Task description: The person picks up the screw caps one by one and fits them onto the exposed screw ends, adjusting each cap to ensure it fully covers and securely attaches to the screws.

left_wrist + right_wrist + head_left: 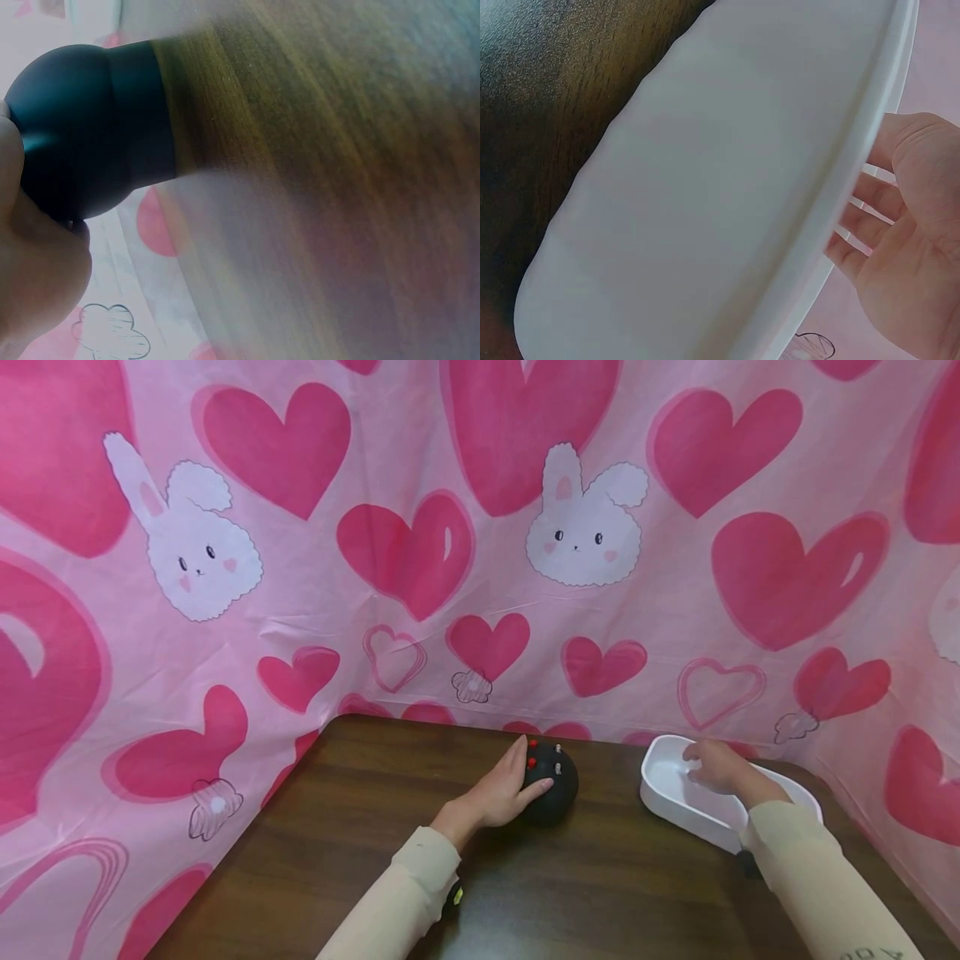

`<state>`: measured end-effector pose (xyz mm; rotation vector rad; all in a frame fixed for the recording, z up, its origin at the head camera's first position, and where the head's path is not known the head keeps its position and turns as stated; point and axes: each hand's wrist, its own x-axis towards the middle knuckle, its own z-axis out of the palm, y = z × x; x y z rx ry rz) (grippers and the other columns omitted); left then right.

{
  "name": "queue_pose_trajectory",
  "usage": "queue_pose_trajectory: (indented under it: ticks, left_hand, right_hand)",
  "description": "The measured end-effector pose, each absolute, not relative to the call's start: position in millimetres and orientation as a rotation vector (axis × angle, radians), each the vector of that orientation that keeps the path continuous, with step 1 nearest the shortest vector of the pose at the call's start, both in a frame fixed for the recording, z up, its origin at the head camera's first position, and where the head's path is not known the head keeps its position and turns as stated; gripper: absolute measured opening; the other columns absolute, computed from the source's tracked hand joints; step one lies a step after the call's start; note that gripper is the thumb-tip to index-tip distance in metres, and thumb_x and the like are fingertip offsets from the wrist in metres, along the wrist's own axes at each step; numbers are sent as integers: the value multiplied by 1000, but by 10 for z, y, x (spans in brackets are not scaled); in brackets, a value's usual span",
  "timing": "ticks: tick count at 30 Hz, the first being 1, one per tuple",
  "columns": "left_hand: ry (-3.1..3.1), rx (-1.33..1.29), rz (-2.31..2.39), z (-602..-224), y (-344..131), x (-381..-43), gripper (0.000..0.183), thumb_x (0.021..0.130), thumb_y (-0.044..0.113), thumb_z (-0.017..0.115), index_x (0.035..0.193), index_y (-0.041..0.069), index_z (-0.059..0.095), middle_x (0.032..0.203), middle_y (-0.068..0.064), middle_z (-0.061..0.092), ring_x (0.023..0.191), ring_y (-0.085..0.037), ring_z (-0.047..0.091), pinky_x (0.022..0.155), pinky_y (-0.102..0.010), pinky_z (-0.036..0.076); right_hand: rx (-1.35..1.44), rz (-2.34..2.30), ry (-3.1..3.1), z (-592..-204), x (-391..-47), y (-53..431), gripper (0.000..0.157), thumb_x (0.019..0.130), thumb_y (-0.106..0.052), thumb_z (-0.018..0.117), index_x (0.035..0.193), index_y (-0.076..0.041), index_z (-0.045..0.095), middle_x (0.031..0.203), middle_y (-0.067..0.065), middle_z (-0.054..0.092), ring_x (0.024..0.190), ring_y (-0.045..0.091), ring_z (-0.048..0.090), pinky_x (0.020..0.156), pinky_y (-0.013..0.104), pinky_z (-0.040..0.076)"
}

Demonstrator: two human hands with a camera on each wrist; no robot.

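A black ball-shaped object [553,797] with a flat base stands on the wooden table. Small red pieces [532,763] and silver pieces [558,768] stick up from its top. My left hand [495,792] grips it from the left, thumb across the front and fingers toward the back. The left wrist view shows its round body and base [142,112] beside the hand. My right hand [718,767] reaches over the white oblong tray [686,814], fingers bent down inside it. In the right wrist view, the tray wall [690,172] hides the fingertips, so anything between them is unclear.
The brown wooden table [360,835] ends at a pink curtain [420,652] printed with hearts and rabbits, behind and at both sides. A small dark thing [748,863] shows under the right sleeve, near the tray.
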<state>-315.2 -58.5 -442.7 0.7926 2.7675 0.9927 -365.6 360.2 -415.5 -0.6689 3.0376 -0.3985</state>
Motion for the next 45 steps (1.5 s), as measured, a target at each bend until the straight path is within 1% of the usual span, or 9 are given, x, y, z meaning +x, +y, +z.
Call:
queue_pose_trajectory:
  ticks: [7,15,20,24,27,33,36,41,45]
  left_hand:
    - [2762,790,1020,-4444,-573,-3163,96,101,62,47,165,7,1,173,-8,6,158,-25,13,125,-46,21]
    - [2762,782,1005,-4454,-574,-3174,97,101,63,48,165,7,1,173,-9,6,158,-25,12,125,-45,20]
    - [2763,775,997,-4457,-574,-3186,98,101,63,48,165,7,0,173,-8,5,158,-25,12,125,-46,21]
    - [2765,781,1002,-4448,-574,-3179,97,101,63,48,164,6,1,173,-9,6,158,-26,12,125,-47,21]
    - [2764,780,999,-4435,-576,-3170,97,101,63,48,164,6,1,173,-9,6,158,-26,12,125,-46,21]
    - [2752,768,1020,-4421,-584,-3152,96,101,63,48,165,8,1,173,-8,6,158,-25,12,125,-46,21]
    - [2748,759,1020,-4429,-585,-3155,97,100,63,48,165,9,1,173,-6,6,158,-24,12,125,-46,21]
    - [2744,751,1009,-4439,-589,-3159,98,100,65,48,165,11,0,173,-5,5,158,-23,11,125,-45,21]
    - [2743,756,1016,-4435,-590,-3158,98,100,65,48,165,10,0,173,-5,4,158,-23,10,125,-45,21]
  right_hand:
    - [-648,-412,3034,-4190,-3628,3611,28,80,4,73,105,16,67,99,30,69,100,52,64,90,64,51]
    - [-532,-398,2994,-4218,-3604,3622,31,87,2,69,113,18,63,106,31,68,106,52,62,95,65,49]
    - [-462,-396,2971,-4200,-3596,3621,30,90,2,67,116,17,62,106,30,67,99,43,63,93,64,50]
    - [-478,-380,2987,-4201,-3580,3616,22,89,3,67,108,14,65,91,19,66,84,33,60,84,55,54]
    - [-486,-383,2995,-4209,-3580,3623,21,87,5,67,106,13,65,88,16,65,81,30,58,82,53,54]
    - [-445,-418,2983,-4244,-3597,3641,29,87,4,67,113,16,64,97,22,69,91,35,64,91,61,53]
    - [-485,-394,2999,-4265,-3619,3655,26,86,5,67,108,17,64,96,24,69,90,38,64,90,61,52]
    - [-468,-386,2989,-4268,-3634,3650,25,86,5,63,107,19,62,102,33,66,99,49,62,95,65,48]
    - [-455,-367,2980,-4253,-3632,3626,21,87,6,61,103,18,62,100,31,65,99,50,62,95,65,48]
